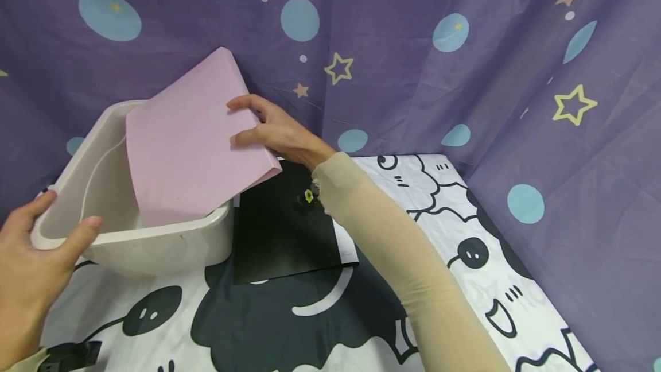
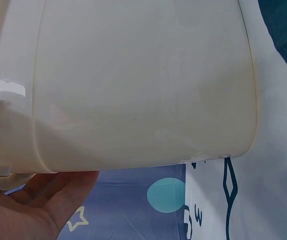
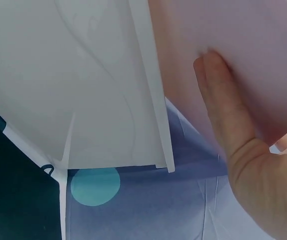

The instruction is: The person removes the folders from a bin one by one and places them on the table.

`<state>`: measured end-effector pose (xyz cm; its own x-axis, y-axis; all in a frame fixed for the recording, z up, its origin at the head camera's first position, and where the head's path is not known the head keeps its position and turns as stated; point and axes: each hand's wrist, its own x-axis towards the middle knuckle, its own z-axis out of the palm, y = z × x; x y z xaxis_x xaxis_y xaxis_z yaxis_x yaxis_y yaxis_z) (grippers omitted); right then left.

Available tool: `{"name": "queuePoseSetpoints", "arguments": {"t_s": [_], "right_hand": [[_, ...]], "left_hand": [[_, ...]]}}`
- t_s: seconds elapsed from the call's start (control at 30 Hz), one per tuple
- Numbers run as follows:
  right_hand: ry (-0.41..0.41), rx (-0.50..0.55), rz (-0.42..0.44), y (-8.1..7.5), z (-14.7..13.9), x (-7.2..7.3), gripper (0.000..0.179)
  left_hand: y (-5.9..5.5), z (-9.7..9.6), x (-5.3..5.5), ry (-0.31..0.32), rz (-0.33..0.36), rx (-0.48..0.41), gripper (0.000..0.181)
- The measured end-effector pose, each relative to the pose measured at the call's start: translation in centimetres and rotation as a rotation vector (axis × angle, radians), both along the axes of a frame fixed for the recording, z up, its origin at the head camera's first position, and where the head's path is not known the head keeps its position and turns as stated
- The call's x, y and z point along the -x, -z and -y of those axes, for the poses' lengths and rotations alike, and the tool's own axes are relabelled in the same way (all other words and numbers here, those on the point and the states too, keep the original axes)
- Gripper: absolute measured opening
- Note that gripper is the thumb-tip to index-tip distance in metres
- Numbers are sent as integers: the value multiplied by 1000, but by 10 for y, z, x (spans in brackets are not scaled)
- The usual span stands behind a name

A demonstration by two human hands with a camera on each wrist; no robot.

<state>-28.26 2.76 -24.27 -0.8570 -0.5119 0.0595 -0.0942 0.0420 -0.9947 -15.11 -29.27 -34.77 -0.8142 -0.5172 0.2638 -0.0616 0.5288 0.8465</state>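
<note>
A thick, flat pink rectangular pack (image 1: 181,136) stands tilted, its lower left part inside a white plastic bin (image 1: 150,245). My right hand (image 1: 281,131) grips the pack by its right edge, with fingertips showing on its broad face. In the right wrist view, the right hand (image 3: 238,135) has fingers on the pink pack (image 3: 268,60), beside the bin's wall (image 3: 93,100). At the bin's left corner, my left hand (image 1: 38,251) holds the rim, its thumb over the front edge. The left wrist view shows the left hand (image 2: 43,205) below the bin's side (image 2: 143,85).
A black flat sheet or folder (image 1: 284,234) lies right of the bin, with a white edge showing beneath it. The surface is covered by a black-and-white cartoon cloth (image 1: 465,228). A purple patterned curtain (image 1: 392,73) hangs behind and to the right.
</note>
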Motion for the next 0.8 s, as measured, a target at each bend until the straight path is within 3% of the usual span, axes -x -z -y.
{"name": "queuePoseSetpoints", "arguments": {"t_s": [0.43, 0.8], "right_hand": [[19, 43, -27, -1, -11, -7, 63], [32, 83, -35, -1, -21, -10, 61]], "left_hand": [[-4, -6, -2, -9, -23, 23, 71], [-4, -4, -2, 1, -84, 22, 69]]}}
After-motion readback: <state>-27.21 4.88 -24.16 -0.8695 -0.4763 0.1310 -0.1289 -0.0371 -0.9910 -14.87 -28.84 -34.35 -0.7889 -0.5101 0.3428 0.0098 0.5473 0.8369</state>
